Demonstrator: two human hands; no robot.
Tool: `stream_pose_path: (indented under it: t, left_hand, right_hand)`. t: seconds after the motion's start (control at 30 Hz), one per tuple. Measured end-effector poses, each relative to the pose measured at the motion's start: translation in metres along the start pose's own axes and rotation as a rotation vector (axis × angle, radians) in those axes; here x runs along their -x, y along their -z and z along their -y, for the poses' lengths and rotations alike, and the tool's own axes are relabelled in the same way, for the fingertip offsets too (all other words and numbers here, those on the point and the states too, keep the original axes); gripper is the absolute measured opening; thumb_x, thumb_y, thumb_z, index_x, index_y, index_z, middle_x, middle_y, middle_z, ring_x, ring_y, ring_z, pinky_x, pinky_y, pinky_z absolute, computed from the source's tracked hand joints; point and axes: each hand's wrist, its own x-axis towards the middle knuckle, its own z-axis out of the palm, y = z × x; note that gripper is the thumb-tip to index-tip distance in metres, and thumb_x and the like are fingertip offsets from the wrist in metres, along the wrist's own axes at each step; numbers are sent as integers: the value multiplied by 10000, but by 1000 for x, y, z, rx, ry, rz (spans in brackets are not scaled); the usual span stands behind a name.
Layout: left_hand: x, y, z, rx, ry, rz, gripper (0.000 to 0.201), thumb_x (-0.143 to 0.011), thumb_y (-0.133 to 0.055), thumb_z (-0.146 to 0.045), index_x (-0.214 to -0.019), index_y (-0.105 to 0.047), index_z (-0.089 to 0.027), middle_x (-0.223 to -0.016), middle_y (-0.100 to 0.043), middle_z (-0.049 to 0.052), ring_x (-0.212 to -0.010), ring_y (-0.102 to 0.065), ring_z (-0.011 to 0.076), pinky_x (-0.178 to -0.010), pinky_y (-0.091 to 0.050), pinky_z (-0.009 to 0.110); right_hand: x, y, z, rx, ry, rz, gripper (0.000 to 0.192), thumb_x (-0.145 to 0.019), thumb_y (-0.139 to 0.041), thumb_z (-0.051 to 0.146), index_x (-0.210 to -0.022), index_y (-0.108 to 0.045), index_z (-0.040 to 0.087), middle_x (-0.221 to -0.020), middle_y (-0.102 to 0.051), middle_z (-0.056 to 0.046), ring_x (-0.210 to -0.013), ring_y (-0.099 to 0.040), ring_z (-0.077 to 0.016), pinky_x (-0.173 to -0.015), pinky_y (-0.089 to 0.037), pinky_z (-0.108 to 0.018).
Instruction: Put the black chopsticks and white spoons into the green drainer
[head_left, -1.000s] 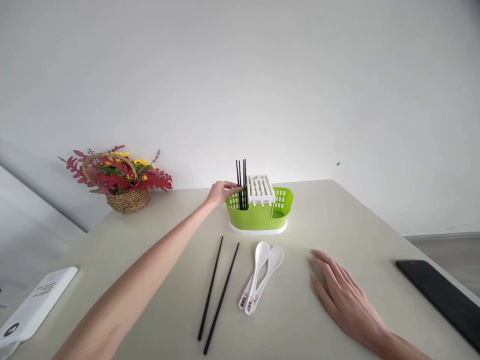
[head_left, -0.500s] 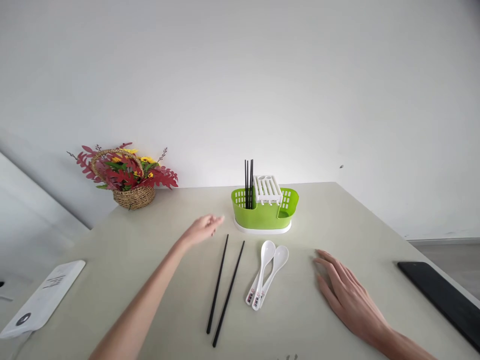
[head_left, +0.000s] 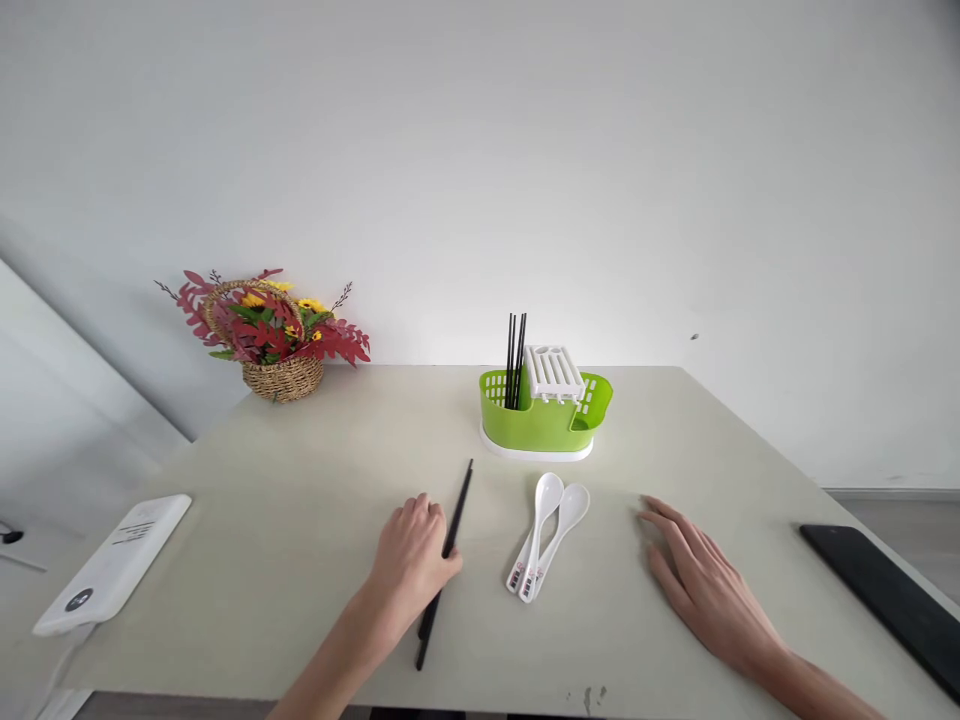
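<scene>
My left hand [head_left: 412,550] is closed round a pair of black chopsticks [head_left: 456,520], gathered side by side at the table's near middle. To their right lie white spoons [head_left: 553,530], crossed over each other with printed handles toward me. My right hand [head_left: 701,580] rests flat on the table with its fingers extended, to the right of the spoons and touching no object. Behind the spoons stands a green cutlery holder [head_left: 517,430] on a white base. Several black chopsticks [head_left: 512,360] stand upright in its left compartment, and a white slotted rack [head_left: 553,372] tops its middle.
A wicker basket [head_left: 283,380] of red leaves and yellow flowers stands at the back left near the wall. A white power bank [head_left: 120,560] with a cable lies on the left. On the right edge rests a black phone-like slab [head_left: 877,590].
My left hand has come back from near the holder and closed on the chopsticks, which were apart and now lie together. The view has shifted slightly; my right hand stays flat on the table.
</scene>
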Motion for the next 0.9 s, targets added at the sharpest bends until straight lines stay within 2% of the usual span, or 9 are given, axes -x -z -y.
stream_pose_path:
  t: [0.07,0.2,0.37,0.43,0.53,0.6,0.67,0.8,0.9]
  left_hand:
    - [0,5,8,-79,-15,-9,53,-756,-676,-184,-775,-688,-232,-917,-704,109,-940,-662,309,-850,-500,394]
    - [0,7,23,-187,-26,-17,181,-811,-586,-119,-747,-712,-233,-890,-726,124,-914,-678,308,-806,-493,384]
    - [4,15,35,-101,21,-8,206,-898,-540,-164,-849,-726,-237,-926,-767,97,-803,-714,268,-696,-457,334]
    - [7,25,36,39,53,-55,185,-927,-550,-227,-886,-726,-263,-931,-786,72,-786,-730,268,-665,-453,322]
    - [12,41,31,436,66,-154,110,-925,-623,-343,-902,-726,-313,-925,-805,39,-866,-762,286,-688,-505,324]
    - [15,48,25,712,41,-226,108,-912,-675,-419,-908,-726,-324,-924,-808,37,-927,-771,286,-754,-556,331]
    - [18,52,21,898,17,-309,165,-904,-703,-469,-914,-731,-307,-947,-809,47,-957,-772,278,-848,-584,342]
    - [25,46,19,1078,-1,-409,264,-910,-717,-477,-971,-740,-222,-996,-810,79,-994,-768,274,-965,-593,389]
    - [30,37,25,1100,-16,-431,281,-918,-722,-454,-996,-734,-184,-1014,-810,92,-992,-771,266,-973,-601,395]
  right_hand:
    - [0,0,0,-3,-10,11,382,-1053,-407,390,-1416,-485,301,-1535,-519,-90,-1340,-588,-277,-1069,-531,-502]
    - [1,-1,-1,5,-23,27,383,-1050,-406,385,-1414,-484,297,-1534,-523,-82,-1344,-584,-272,-1071,-530,-497]
    - [2,-1,-2,4,-28,35,373,-1048,-408,407,-1395,-491,298,-1532,-532,-76,-1334,-592,-271,-1062,-535,-498]
    - [3,-1,-1,-5,-31,39,366,-1050,-404,412,-1387,-491,299,-1535,-529,-78,-1330,-594,-275,-1063,-532,-505]
    - [4,0,-1,-15,-34,38,357,-1052,-400,412,-1378,-494,299,-1533,-530,-84,-1326,-596,-281,-1061,-528,-514]
    - [4,0,-2,-18,-38,43,354,-1054,-397,414,-1376,-493,302,-1530,-531,-82,-1324,-596,-283,-1057,-528,-517]
    - [4,-1,-2,-23,-42,50,347,-1054,-394,417,-1365,-496,302,-1522,-533,-83,-1309,-605,-281,-1042,-537,-510]
    - [-1,2,6,-57,-18,29,335,-1051,-396,424,-1335,-510,288,-1483,-548,-105,-1212,-663,-271,-957,-578,-458]
    - [-10,11,26,-104,1,-1,331,-1051,-412,413,-1346,-500,293,-1467,-555,-106,-965,-725,-210,-823,-604,-393]
